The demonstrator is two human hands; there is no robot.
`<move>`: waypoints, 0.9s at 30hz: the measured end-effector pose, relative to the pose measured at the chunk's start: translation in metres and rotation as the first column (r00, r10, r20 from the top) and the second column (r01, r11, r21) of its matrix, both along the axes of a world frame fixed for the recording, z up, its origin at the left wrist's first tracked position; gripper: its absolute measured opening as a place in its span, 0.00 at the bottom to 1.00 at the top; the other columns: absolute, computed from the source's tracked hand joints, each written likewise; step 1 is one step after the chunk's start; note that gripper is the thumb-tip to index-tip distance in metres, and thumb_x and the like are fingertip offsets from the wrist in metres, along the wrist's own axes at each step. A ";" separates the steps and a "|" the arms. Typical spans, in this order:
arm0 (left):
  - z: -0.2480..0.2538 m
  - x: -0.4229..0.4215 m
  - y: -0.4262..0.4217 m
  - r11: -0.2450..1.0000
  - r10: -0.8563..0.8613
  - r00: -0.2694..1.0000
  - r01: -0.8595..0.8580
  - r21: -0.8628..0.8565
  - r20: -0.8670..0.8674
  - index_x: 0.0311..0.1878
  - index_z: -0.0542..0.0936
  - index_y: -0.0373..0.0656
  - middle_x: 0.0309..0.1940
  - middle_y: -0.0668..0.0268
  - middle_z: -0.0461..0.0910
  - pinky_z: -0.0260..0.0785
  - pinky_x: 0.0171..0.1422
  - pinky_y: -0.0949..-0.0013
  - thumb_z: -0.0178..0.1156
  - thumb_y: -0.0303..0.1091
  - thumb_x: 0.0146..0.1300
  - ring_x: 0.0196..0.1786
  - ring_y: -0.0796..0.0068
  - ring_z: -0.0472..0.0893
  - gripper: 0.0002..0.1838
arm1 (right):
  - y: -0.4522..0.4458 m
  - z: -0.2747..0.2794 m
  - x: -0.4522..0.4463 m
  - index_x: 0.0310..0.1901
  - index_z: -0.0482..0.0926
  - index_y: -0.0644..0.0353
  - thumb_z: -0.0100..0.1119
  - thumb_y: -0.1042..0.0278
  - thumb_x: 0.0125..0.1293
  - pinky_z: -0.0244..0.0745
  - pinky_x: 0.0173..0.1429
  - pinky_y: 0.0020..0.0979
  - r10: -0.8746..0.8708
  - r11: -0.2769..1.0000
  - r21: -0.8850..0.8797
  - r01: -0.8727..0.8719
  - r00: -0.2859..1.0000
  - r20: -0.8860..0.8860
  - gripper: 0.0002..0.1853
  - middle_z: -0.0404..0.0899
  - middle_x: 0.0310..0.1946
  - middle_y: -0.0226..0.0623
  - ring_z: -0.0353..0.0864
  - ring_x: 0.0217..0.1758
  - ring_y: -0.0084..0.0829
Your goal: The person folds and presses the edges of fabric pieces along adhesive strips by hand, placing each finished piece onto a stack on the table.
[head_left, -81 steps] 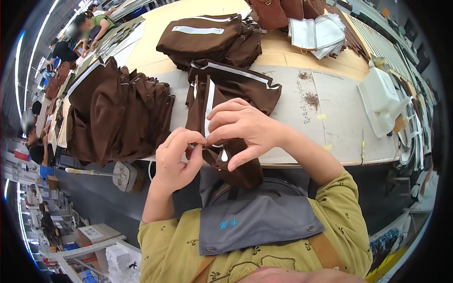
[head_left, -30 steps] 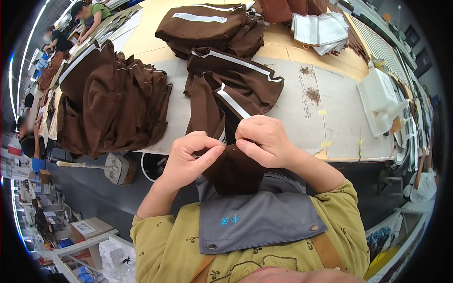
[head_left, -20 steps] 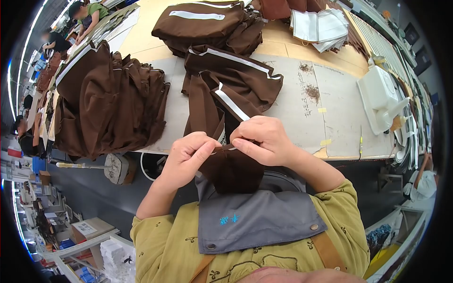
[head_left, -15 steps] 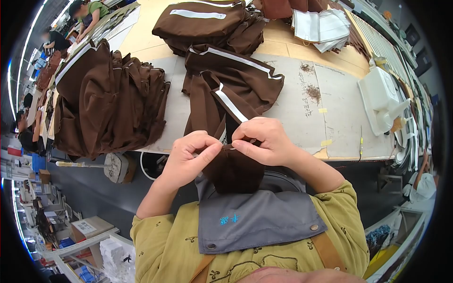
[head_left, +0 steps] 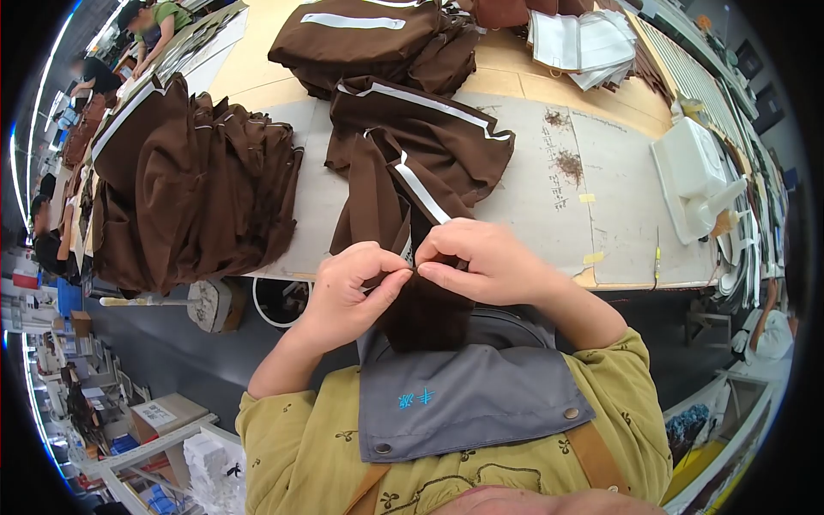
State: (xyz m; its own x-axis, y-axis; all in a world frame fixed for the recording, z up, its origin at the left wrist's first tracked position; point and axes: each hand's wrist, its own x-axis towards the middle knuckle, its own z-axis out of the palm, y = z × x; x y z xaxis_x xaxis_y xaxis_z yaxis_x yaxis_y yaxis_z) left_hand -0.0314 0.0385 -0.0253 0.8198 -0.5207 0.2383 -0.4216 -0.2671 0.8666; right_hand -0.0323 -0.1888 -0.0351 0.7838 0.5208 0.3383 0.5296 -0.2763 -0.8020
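A brown fabric piece (head_left: 378, 206) with white strips along its edges hangs over the front edge of the table, its lower end against my apron. My left hand (head_left: 354, 283) pinches its edge between thumb and forefinger. Right beside it, my right hand (head_left: 468, 262) pinches the same edge, and the two thumb tips nearly meet. A white strip (head_left: 421, 193) on the fabric runs up from my right hand. Whatever small detail lies between the fingertips is hidden.
A stack of brown pieces (head_left: 193, 189) stands at the left, another brown pile (head_left: 369, 43) at the back. White sheets (head_left: 579, 43) lie back right, near a white plastic container (head_left: 691, 163). Dark thread scraps (head_left: 566, 163) dot the table. A person (head_left: 159, 26) works at the far left.
My hands have drawn closer together at the fabric edge, the left hand shifting slightly right. Both still pinch the fabric. The camera view has shifted a little.
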 end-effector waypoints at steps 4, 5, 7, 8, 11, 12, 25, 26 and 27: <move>-0.003 0.003 0.003 0.999 -0.018 0.980 0.008 -0.052 -0.197 0.38 0.84 0.37 0.28 0.71 0.72 0.60 0.36 0.73 0.58 0.29 0.69 0.31 0.81 0.69 0.07 | -0.001 0.007 -0.003 0.39 0.79 0.62 0.61 0.68 0.68 0.72 0.36 0.31 0.034 0.996 0.088 -0.006 0.948 -0.315 0.06 0.79 0.27 0.35 0.78 0.29 0.29; -0.005 0.002 0.003 0.999 -0.018 0.980 0.008 -0.051 -0.198 0.38 0.84 0.37 0.28 0.71 0.72 0.60 0.36 0.73 0.58 0.29 0.69 0.31 0.81 0.69 0.07 | 0.000 0.006 -0.005 0.39 0.79 0.62 0.61 0.67 0.68 0.72 0.35 0.30 0.019 0.997 0.081 0.010 0.938 -0.346 0.07 0.80 0.27 0.35 0.77 0.28 0.27; -0.008 0.001 0.003 0.954 -0.084 0.905 -0.048 -0.295 -0.417 0.39 0.84 0.36 0.29 0.71 0.71 0.60 0.38 0.74 0.53 0.31 0.72 0.33 0.81 0.69 0.12 | 0.000 0.001 -0.006 0.39 0.79 0.62 0.62 0.67 0.68 0.71 0.34 0.28 0.001 0.997 0.074 0.030 0.926 -0.378 0.08 0.80 0.26 0.35 0.76 0.28 0.25; -0.009 0.002 0.005 0.954 -0.085 0.905 -0.047 -0.296 -0.418 0.39 0.84 0.36 0.29 0.71 0.71 0.60 0.38 0.74 0.53 0.31 0.72 0.33 0.81 0.69 0.12 | 0.000 -0.003 -0.006 0.39 0.80 0.62 0.63 0.66 0.67 0.71 0.34 0.28 -0.002 0.994 0.104 0.046 0.921 -0.390 0.08 0.80 0.26 0.34 0.76 0.27 0.23; -0.008 0.003 0.007 0.990 -0.091 0.951 0.055 -0.129 -0.296 0.41 0.83 0.38 0.31 0.69 0.74 0.65 0.39 0.74 0.56 0.30 0.71 0.33 0.81 0.72 0.08 | 0.001 -0.007 -0.007 0.38 0.82 0.61 0.64 0.65 0.66 0.71 0.34 0.27 0.011 0.988 0.145 0.049 0.923 -0.385 0.08 0.81 0.26 0.33 0.75 0.26 0.21; -0.004 0.000 0.004 0.995 -0.066 0.961 0.043 -0.090 -0.269 0.39 0.82 0.38 0.30 0.71 0.71 0.61 0.36 0.75 0.59 0.28 0.69 0.32 0.82 0.70 0.06 | 0.001 -0.007 -0.008 0.37 0.82 0.61 0.64 0.65 0.65 0.71 0.34 0.26 0.025 0.987 0.158 0.037 0.930 -0.368 0.08 0.81 0.26 0.32 0.75 0.26 0.21; -0.022 0.005 0.013 0.956 -0.286 0.831 0.280 -0.085 -0.478 0.43 0.81 0.36 0.31 0.71 0.76 0.68 0.37 0.75 0.51 0.41 0.78 0.33 0.81 0.74 0.18 | 0.010 -0.020 -0.023 0.33 0.85 0.53 0.67 0.66 0.59 0.73 0.28 0.32 -0.101 0.994 0.047 0.098 0.992 0.074 0.03 0.80 0.20 0.32 0.80 0.22 0.36; -0.019 0.009 0.014 0.957 -0.284 0.832 0.279 -0.083 -0.476 0.43 0.81 0.36 0.31 0.71 0.76 0.68 0.37 0.75 0.51 0.41 0.78 0.33 0.81 0.74 0.18 | 0.012 -0.018 -0.025 0.33 0.85 0.53 0.67 0.66 0.59 0.73 0.28 0.32 -0.100 0.994 0.049 0.097 0.992 0.077 0.03 0.80 0.20 0.32 0.80 0.22 0.36; -0.015 0.016 0.013 0.947 -0.278 0.756 0.319 -0.037 -0.593 0.48 0.81 0.34 0.33 0.71 0.77 0.68 0.39 0.76 0.45 0.47 0.79 0.34 0.81 0.75 0.24 | 0.015 -0.015 -0.028 0.31 0.84 0.51 0.67 0.67 0.58 0.73 0.27 0.33 -0.083 0.996 -0.008 0.087 0.974 0.209 0.02 0.78 0.19 0.30 0.79 0.21 0.35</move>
